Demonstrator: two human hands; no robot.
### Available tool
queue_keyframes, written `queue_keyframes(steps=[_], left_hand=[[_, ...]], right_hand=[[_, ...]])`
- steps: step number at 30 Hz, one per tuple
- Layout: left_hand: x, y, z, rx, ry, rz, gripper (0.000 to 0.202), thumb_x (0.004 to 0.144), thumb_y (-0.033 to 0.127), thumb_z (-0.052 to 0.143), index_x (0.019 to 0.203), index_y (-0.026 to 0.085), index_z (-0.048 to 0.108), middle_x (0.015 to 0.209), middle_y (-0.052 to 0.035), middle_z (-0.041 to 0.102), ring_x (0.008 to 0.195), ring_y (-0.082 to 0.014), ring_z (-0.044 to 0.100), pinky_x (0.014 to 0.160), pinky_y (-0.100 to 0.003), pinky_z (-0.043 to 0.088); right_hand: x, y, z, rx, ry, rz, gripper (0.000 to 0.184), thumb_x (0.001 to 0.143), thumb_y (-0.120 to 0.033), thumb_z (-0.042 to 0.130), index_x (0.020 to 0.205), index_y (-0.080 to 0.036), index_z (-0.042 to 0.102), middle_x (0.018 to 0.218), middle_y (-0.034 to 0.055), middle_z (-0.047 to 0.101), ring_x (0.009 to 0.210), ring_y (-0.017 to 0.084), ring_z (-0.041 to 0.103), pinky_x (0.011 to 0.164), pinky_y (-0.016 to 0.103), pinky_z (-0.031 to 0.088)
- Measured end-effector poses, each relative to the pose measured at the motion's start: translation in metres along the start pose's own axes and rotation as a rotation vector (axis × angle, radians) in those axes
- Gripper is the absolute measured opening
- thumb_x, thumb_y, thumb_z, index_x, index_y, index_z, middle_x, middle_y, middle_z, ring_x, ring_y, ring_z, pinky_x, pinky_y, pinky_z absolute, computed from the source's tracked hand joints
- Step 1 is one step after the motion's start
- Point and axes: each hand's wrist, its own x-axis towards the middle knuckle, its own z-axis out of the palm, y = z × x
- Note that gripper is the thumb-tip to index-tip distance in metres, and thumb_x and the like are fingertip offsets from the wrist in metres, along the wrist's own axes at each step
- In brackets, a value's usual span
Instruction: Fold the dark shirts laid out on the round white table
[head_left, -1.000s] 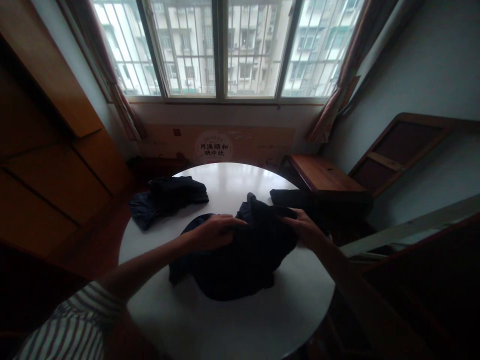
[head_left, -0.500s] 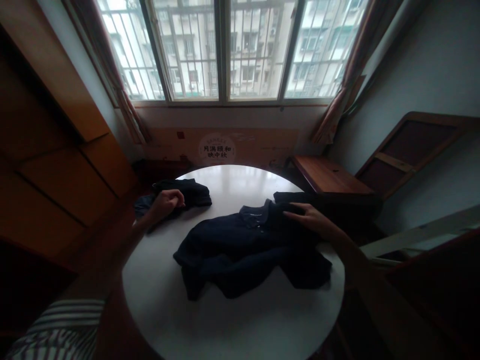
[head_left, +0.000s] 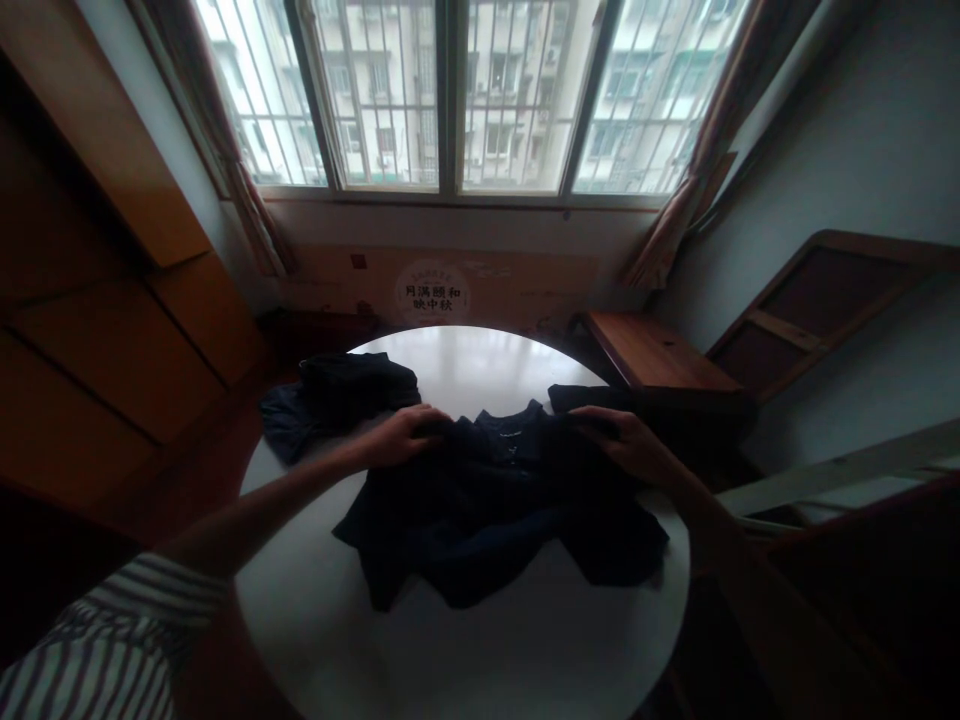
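Observation:
A dark navy polo shirt lies spread and rumpled on the round white table, its collar toward the window. My left hand grips the shirt's left shoulder edge, and my right hand pinches the opposite shoulder. The shirt's collar shows between my hands. A folded dark garment pile sits just beyond my left hand, and another dark garment lies past my right hand, hanging over the table's far right edge.
A wooden bench stands beyond the table at the right, with a leaning wooden frame against the wall. An orange wardrobe fills the left side. A barred window and a printed wall panel lie behind.
My left hand has moved off the folded pile onto the shirt's shoulder. My right hand has closed on the other shoulder, and the shirt's collar has bunched slightly.

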Motion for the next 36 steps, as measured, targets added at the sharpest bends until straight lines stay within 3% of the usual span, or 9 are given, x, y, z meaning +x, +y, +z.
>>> queue_keyframes(steps=[6, 11, 14, 17, 22, 24, 26, 29, 36], left_hand=[[0.054, 0.005, -0.071, 0.062, 0.547, 0.091, 0.019, 0.092, 0.022, 0.055, 0.105, 0.020, 0.069, 0.105, -0.0032, 0.067, 0.100, -0.0184, 0.061, 0.097, -0.033, 0.046], [0.103, -0.015, -0.104, 0.337, 0.790, -0.061, 0.020, 0.087, 0.011, 0.059, 0.106, 0.013, 0.066, 0.110, -0.0077, 0.062, 0.109, -0.0219, 0.055, 0.103, -0.037, 0.039], [0.076, -0.011, -0.076, 0.447, 0.622, -0.038, 0.019, 0.089, 0.013, 0.057, 0.106, 0.016, 0.067, 0.109, -0.0092, 0.063, 0.104, -0.0231, 0.059, 0.098, -0.037, 0.045], [0.008, 0.005, -0.021, 0.384, 0.276, 0.032, 0.020, 0.096, 0.026, 0.052, 0.107, 0.018, 0.067, 0.105, -0.0088, 0.065, 0.088, -0.0195, 0.064, 0.084, -0.033, 0.052], [-0.090, 0.021, 0.050, 0.450, 0.046, 0.089, 0.081, 0.073, 0.061, 0.075, 0.139, 0.019, 0.051, 0.128, -0.0153, 0.060, 0.111, -0.0320, 0.060, 0.092, -0.046, 0.052], [-0.100, 0.018, 0.061, 0.509, 0.054, 0.106, 0.072, 0.078, 0.050, 0.075, 0.140, 0.021, 0.050, 0.127, -0.0146, 0.061, 0.110, -0.0316, 0.060, 0.091, -0.047, 0.051], [-0.096, 0.012, 0.065, 0.552, 0.087, 0.132, 0.035, 0.092, 0.027, 0.061, 0.127, 0.022, 0.060, 0.115, -0.0110, 0.067, 0.100, -0.0259, 0.064, 0.087, -0.044, 0.052], [-0.084, 0.006, 0.058, 0.528, 0.182, 0.183, 0.027, 0.098, 0.013, 0.042, 0.111, 0.019, 0.065, 0.100, -0.0079, 0.070, 0.088, -0.0204, 0.065, 0.081, -0.037, 0.052], [-0.078, 0.013, -0.001, 0.365, 0.600, 0.111, 0.024, 0.102, 0.020, 0.039, 0.109, 0.018, 0.061, 0.101, -0.0068, 0.069, 0.095, -0.0187, 0.066, 0.087, -0.032, 0.052]], right_hand=[[0.100, -0.013, -0.019, -0.081, 0.508, -0.218, 0.029, 0.088, -0.036, 0.054, 0.108, -0.023, 0.070, 0.112, 0.0073, 0.072, 0.108, 0.029, 0.064, 0.101, 0.045, 0.047], [0.184, -0.023, -0.011, -0.326, 0.647, -0.098, 0.040, 0.084, -0.025, 0.055, 0.122, -0.011, 0.061, 0.125, 0.0211, 0.062, 0.117, 0.034, 0.057, 0.103, 0.050, 0.042], [0.154, -0.028, 0.026, -0.421, 0.491, -0.078, 0.028, 0.088, -0.022, 0.052, 0.110, -0.010, 0.065, 0.106, 0.0197, 0.067, 0.099, 0.030, 0.063, 0.090, 0.043, 0.048], [0.074, -0.028, 0.070, -0.462, 0.023, -0.134, 0.025, 0.094, -0.031, 0.050, 0.088, -0.015, 0.069, 0.080, 0.0102, 0.068, 0.074, 0.023, 0.065, 0.073, 0.033, 0.048], [-0.031, -0.020, 0.111, -0.505, -0.256, -0.248, 0.063, 0.088, -0.036, 0.065, 0.144, -0.015, 0.046, 0.104, 0.0126, 0.070, 0.091, 0.025, 0.067, 0.079, 0.035, 0.051], [-0.041, -0.019, 0.117, -0.550, -0.255, -0.267, 0.072, 0.084, -0.036, 0.070, 0.147, -0.017, 0.041, 0.112, 0.0140, 0.068, 0.097, 0.027, 0.065, 0.083, 0.037, 0.051], [-0.036, -0.019, 0.122, -0.604, -0.219, -0.239, 0.051, 0.088, -0.027, 0.066, 0.136, -0.018, 0.053, 0.107, 0.0118, 0.068, 0.094, 0.025, 0.066, 0.081, 0.035, 0.052], [-0.022, -0.022, 0.126, -0.644, -0.181, -0.249, 0.022, 0.094, -0.012, 0.052, 0.110, -0.018, 0.065, 0.091, 0.0075, 0.069, 0.083, 0.020, 0.067, 0.076, 0.030, 0.052], [-0.022, -0.018, 0.079, -0.417, -0.102, -0.393, 0.040, 0.095, -0.011, 0.045, 0.134, -0.017, 0.052, 0.118, 0.0118, 0.069, 0.104, 0.023, 0.068, 0.089, 0.036, 0.055]])
